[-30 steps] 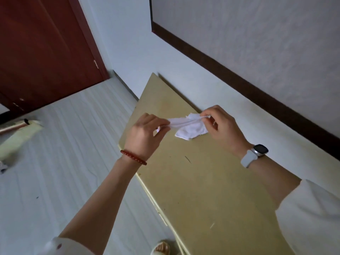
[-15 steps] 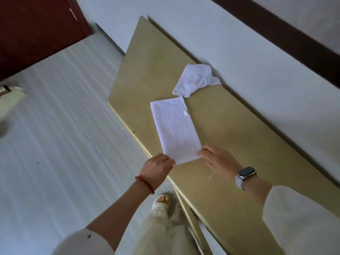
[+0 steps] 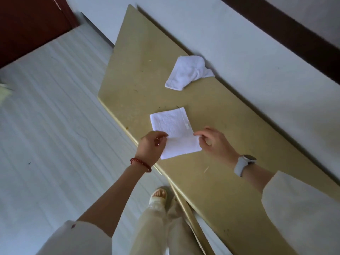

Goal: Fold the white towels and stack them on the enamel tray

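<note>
Two white towels are seen on the yellowish tabletop (image 3: 230, 144). One towel (image 3: 174, 133) lies flat near the table's front edge and is being folded; its near end is doubled over toward the far end, so that a neater, smaller rectangle is formed. The fold's leading edge is pinched at its left corner by the left hand (image 3: 151, 145) and at its right corner by the right hand (image 3: 214, 142), fingers and thumb closed on the cloth at each side. Both corners are held at once, presumably so that the layer is kept taut and square as it is carried across. A small label strip is visible along the towel's right hem.

The second towel (image 3: 187, 73) is left crumpled farther back, close to the wall (image 3: 257, 52) and well apart from the first; it is judged to be waiting its turn.

No enamel tray is shown, so the stacking place cannot be told. The task is judged to be at an early stage: one fold under way, nothing stacked.
</note>
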Action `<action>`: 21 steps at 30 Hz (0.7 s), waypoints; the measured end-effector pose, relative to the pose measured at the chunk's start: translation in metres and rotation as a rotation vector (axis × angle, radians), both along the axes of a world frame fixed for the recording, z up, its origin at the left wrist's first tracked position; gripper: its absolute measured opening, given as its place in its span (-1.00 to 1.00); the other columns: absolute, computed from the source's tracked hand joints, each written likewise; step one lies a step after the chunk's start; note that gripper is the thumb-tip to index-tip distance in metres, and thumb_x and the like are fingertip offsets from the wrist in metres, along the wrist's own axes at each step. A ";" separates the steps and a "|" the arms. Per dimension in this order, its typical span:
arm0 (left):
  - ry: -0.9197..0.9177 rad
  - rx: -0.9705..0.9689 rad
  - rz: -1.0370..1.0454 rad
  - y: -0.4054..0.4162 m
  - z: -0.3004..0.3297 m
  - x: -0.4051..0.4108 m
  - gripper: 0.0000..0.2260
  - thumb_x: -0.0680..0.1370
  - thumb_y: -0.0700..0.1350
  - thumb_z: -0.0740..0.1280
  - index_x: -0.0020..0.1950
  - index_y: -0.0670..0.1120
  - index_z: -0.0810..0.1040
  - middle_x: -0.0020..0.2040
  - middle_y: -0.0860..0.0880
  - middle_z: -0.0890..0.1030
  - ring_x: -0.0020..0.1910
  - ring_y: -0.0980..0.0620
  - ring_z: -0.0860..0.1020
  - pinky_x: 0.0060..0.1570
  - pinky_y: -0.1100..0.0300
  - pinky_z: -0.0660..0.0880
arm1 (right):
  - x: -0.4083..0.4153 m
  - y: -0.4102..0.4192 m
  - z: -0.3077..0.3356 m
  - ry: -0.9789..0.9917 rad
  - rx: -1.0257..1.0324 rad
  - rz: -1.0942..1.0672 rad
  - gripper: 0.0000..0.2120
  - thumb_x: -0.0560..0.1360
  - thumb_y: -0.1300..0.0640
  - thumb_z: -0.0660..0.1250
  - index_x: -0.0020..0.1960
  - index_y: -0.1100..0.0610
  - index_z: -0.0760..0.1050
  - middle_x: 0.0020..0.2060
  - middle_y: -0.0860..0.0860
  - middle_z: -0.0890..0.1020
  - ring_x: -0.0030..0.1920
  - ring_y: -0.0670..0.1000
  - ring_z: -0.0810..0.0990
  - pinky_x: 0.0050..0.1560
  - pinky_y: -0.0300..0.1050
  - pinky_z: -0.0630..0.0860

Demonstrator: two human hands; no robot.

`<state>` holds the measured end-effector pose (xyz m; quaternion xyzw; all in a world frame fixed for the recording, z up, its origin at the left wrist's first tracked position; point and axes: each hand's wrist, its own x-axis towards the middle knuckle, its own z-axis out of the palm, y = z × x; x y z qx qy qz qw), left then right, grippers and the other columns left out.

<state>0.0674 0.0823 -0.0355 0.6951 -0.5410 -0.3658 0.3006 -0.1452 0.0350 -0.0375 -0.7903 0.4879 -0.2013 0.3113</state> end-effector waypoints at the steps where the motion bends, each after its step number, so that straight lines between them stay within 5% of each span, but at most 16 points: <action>1: 0.010 0.023 0.080 -0.011 0.002 0.002 -0.85 0.52 -0.25 0.29 0.05 -0.17 0.59 -0.09 0.01 0.58 -0.25 0.16 0.50 -0.25 0.57 0.35 | 0.009 -0.010 0.000 -0.020 0.006 -0.052 -0.76 0.42 0.29 0.19 -0.01 0.28 0.58 -0.19 0.14 0.59 -0.19 -0.11 0.48 -0.10 -0.38 0.37; 5: 0.019 0.052 0.282 -0.046 -0.009 0.009 -0.84 0.51 -0.23 0.29 0.07 -0.17 0.56 -0.09 -0.04 0.60 -0.24 0.09 0.48 -0.16 0.33 0.36 | 0.040 -0.048 -0.010 -0.061 0.089 -0.203 -0.79 0.46 0.37 0.24 0.07 0.28 0.54 -0.06 0.16 0.61 -0.10 0.08 0.56 -0.08 -0.34 0.37; 11: -0.001 0.081 0.361 -0.069 -0.033 0.020 -0.87 0.50 -0.21 0.30 0.01 -0.17 0.60 -0.10 -0.05 0.63 -0.14 0.09 0.51 -0.12 0.36 0.35 | 0.062 -0.081 -0.036 -0.012 0.150 -0.250 -0.82 0.51 0.29 0.20 0.05 0.23 0.52 -0.01 0.11 0.59 -0.11 -0.05 0.47 -0.09 -0.36 0.29; 21: -0.015 0.122 0.401 -0.077 -0.045 0.024 -0.89 0.50 -0.16 0.32 -0.04 -0.13 0.60 -0.13 -0.04 0.63 -0.13 0.03 0.54 -0.12 0.28 0.39 | 0.074 -0.090 -0.051 0.052 0.091 -0.258 -0.85 0.52 0.31 0.19 0.03 0.28 0.50 -0.06 0.17 0.57 -0.13 0.10 0.52 -0.12 -0.15 0.41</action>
